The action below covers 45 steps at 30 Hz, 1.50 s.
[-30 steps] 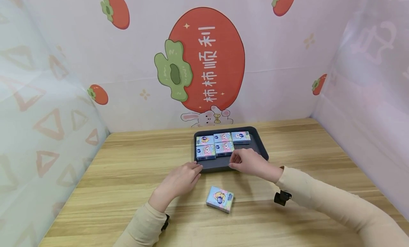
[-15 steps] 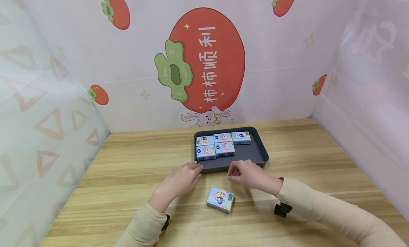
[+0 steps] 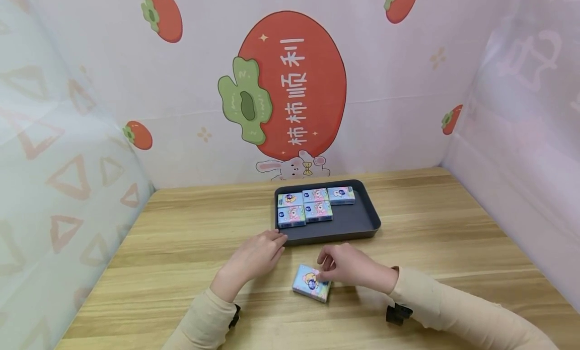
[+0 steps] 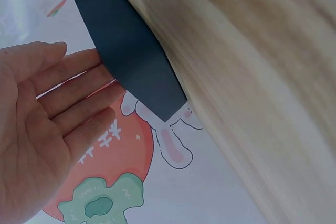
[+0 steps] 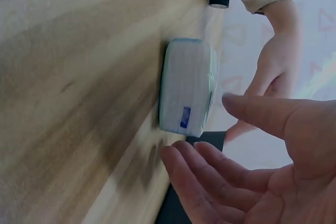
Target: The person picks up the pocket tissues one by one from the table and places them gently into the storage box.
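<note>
A pack of tissues (image 3: 310,283) with a cartoon print lies on the table in front of the tray (image 3: 335,236). My right hand (image 3: 351,265) is at its right far corner, overlapping it in the head view. In the right wrist view the thumb and fingers of my right hand (image 5: 247,161) are apart, with the pack (image 5: 186,85) just beyond their tips. My left hand (image 3: 254,253) touches the near left corner of the dark tray. In the left wrist view its straight fingers (image 4: 79,95) meet the tray wall (image 4: 131,51).
Inside the tray several similar tissue packs (image 3: 291,216) form two rows toward the left and back. The wooden table (image 3: 204,214) ends at a printed back wall (image 3: 385,113), with cloth walls on both sides.
My right hand has drawn back from the tray's front edge toward me and come to the loose tissue pack. The left hand has stayed at the tray corner.
</note>
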Motion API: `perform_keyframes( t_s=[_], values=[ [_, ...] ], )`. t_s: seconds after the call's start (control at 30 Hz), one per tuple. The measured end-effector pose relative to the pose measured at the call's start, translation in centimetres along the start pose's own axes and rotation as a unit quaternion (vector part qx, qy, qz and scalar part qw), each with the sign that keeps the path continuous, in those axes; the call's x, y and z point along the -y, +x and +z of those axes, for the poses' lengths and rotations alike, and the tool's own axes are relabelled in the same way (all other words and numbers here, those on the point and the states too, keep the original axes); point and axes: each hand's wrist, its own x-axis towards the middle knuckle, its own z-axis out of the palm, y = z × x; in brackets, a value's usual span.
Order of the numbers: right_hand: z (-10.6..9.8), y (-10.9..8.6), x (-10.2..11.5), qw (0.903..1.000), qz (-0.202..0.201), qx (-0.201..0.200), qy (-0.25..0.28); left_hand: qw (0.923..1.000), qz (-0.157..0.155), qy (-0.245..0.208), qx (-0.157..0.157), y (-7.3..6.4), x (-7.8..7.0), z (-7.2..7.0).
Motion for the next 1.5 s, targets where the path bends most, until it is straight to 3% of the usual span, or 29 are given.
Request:
perform_keyframes(
  t_s=[0.4,0.9,1.5],
  values=[
    [0.4,-1.0,0.6,0.9986,0.001,0.045,-0.028,0.9999,0.004,0.004,-0.009,-0.1,-0.1,-0.1],
    [0.6,-0.8,1.0,0.9955,0.006,0.059,-0.074,1.0,0.002,0.001,-0.008,-0.2,-0.2,-0.1],
    [0.7,-0.5,1.2,0.9946,0.026,0.083,-0.056,0.9998,0.007,0.002,-0.016,-0.2,-0.1,-0.1]
  ],
)
